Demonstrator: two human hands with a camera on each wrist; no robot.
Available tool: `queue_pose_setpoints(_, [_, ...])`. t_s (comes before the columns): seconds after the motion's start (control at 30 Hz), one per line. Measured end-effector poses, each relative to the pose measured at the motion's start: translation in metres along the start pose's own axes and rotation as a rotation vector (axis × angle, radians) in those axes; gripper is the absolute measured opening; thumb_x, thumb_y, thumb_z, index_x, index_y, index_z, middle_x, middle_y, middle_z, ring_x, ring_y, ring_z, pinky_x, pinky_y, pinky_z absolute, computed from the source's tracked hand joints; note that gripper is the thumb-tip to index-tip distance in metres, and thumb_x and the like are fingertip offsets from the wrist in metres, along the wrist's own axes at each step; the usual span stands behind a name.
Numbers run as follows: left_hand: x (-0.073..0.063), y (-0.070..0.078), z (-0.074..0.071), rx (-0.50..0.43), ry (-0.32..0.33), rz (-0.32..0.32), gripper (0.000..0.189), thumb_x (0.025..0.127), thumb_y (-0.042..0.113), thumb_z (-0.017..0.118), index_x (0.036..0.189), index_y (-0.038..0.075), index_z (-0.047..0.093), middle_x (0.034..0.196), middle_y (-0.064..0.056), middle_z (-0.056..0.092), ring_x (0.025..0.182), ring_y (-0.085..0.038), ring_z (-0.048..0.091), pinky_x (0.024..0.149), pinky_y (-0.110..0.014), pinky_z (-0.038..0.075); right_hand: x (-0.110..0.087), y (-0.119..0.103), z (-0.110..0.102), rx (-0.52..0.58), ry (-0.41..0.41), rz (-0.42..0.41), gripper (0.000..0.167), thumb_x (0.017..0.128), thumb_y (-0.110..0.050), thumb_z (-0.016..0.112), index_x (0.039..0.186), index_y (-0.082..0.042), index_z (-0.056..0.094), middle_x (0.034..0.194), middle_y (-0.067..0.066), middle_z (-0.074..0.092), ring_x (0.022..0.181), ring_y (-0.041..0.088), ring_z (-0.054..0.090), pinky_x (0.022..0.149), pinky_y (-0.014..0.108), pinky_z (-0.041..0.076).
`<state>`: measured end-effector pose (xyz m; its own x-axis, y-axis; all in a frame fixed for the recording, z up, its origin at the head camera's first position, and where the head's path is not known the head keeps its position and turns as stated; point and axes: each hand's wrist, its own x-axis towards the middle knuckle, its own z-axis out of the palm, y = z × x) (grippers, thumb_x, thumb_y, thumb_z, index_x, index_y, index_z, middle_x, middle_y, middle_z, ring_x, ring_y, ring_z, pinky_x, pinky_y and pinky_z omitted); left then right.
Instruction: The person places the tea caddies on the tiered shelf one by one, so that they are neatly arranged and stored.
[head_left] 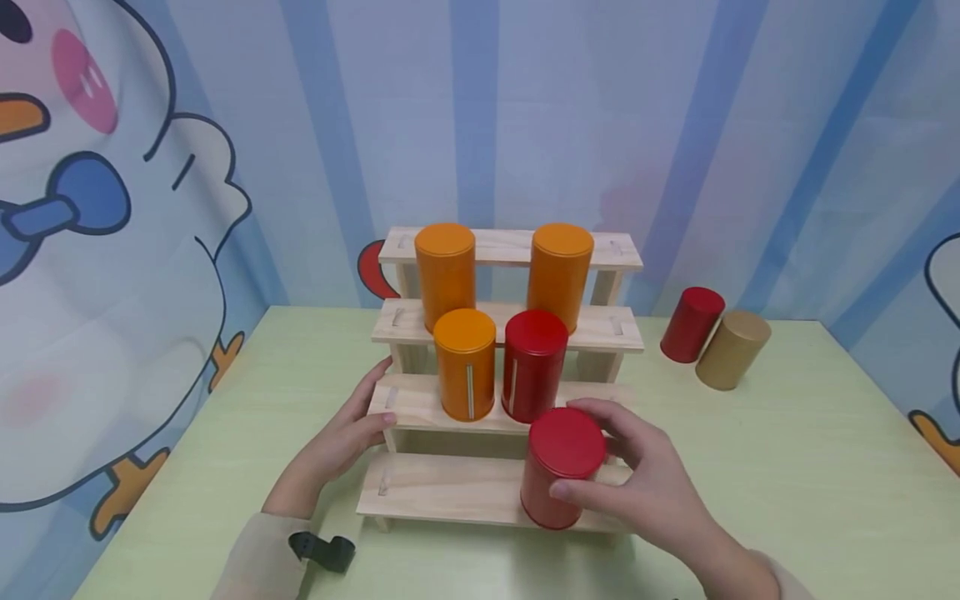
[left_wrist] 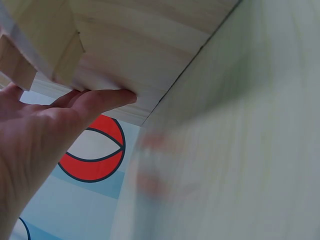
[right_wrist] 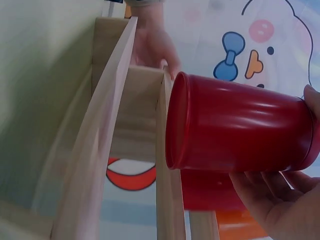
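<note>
My right hand grips a red canister near its lid, thumb on the near side and fingers behind. The canister is upright, overlapping the lowest step of a wooden stepped stand in the head view; its bottom rim shows at the left end in the right wrist view. My left hand rests against the stand's left side, fingers extended along the wood in the left wrist view. On the step just above stand an orange canister and another red canister.
Two more orange canisters, left and right, stand on the step below the top one. Behind the stand to the right, a red canister and a gold canister sit on the pale green table. A patterned curtain hangs behind.
</note>
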<state>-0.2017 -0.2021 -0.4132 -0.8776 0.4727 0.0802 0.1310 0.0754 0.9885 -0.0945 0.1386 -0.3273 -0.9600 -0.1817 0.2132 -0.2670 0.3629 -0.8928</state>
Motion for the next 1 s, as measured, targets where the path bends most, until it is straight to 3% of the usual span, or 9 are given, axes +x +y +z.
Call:
queue_pose_setpoints(0.63, [-0.001, 0.003, 0.001, 0.001, 0.010, -0.023, 0.076, 0.096, 0.018, 0.049, 0.156, 0.022, 0.002, 0.160, -0.019, 0.003, 0.134, -0.049, 0.031, 0.102, -0.058, 0.040, 0.025, -0.006, 0.067, 0.168, 0.009, -0.051, 0.063, 0.071, -0.018, 0.086, 0.127, -0.015, 0.058, 0.118, -0.001, 0.064, 0.108, 0.021, 0.057, 0.088, 0.032, 0.053])
queue_pose_setpoints(1.0, [0.000, 0.000, 0.000, -0.007, 0.019, -0.013, 0.076, 0.095, 0.017, 0.050, 0.156, 0.021, 0.004, 0.159, -0.020, 0.008, 0.133, -0.048, 0.032, 0.100, -0.054, 0.043, 0.035, -0.004, 0.097, 0.204, 0.003, 0.001, 0.063, 0.070, -0.021, 0.087, 0.127, -0.020, 0.059, 0.116, -0.006, 0.063, 0.108, 0.018, 0.056, 0.092, 0.038, 0.050])
